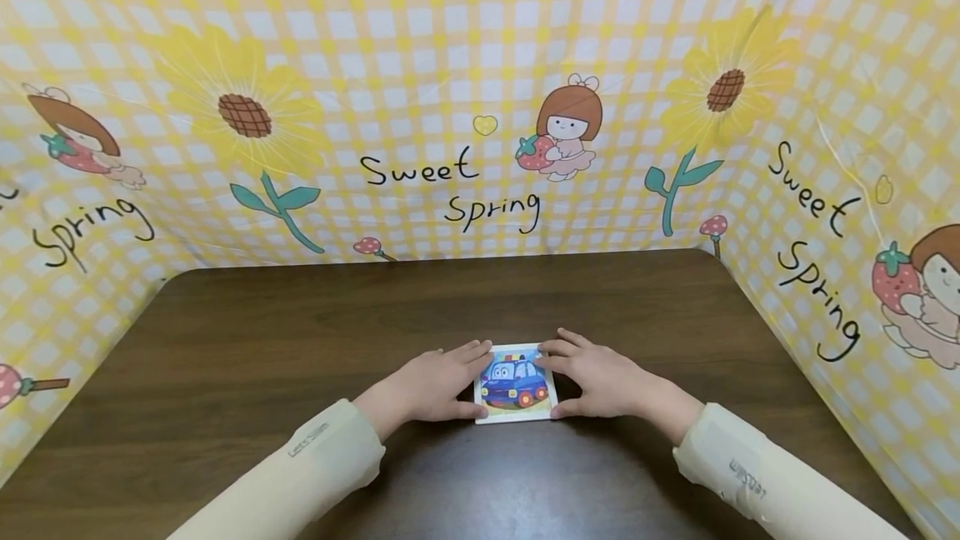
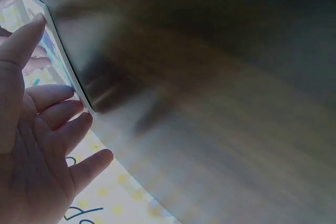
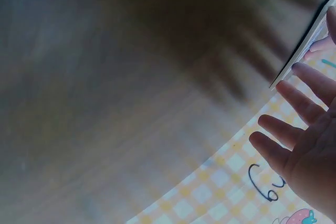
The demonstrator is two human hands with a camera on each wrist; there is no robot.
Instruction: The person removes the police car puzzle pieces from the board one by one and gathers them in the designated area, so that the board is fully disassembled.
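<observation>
A square picture board (image 1: 513, 383) with a white border and a blue cartoon car lies flat on the brown table. At its left side is my left hand (image 1: 442, 382), thumb by the near corner and fingertips by the far corner. My right hand (image 1: 596, 377) mirrors it on the right side, its fingertips overlapping the far right corner. The left wrist view shows the left fingers (image 2: 86, 121) extended along the board's pale edge (image 2: 65, 72). In the right wrist view the right fingers (image 3: 299, 100) are spread and nearly straight, two tips right at the edge.
The dark wooden table (image 1: 300, 315) has rounded far corners. Behind it and along both sides hangs a yellow checked cloth (image 1: 420, 65) printed with sunflowers and lettering. Long cream sleeves (image 1: 300, 457) cover both forearms.
</observation>
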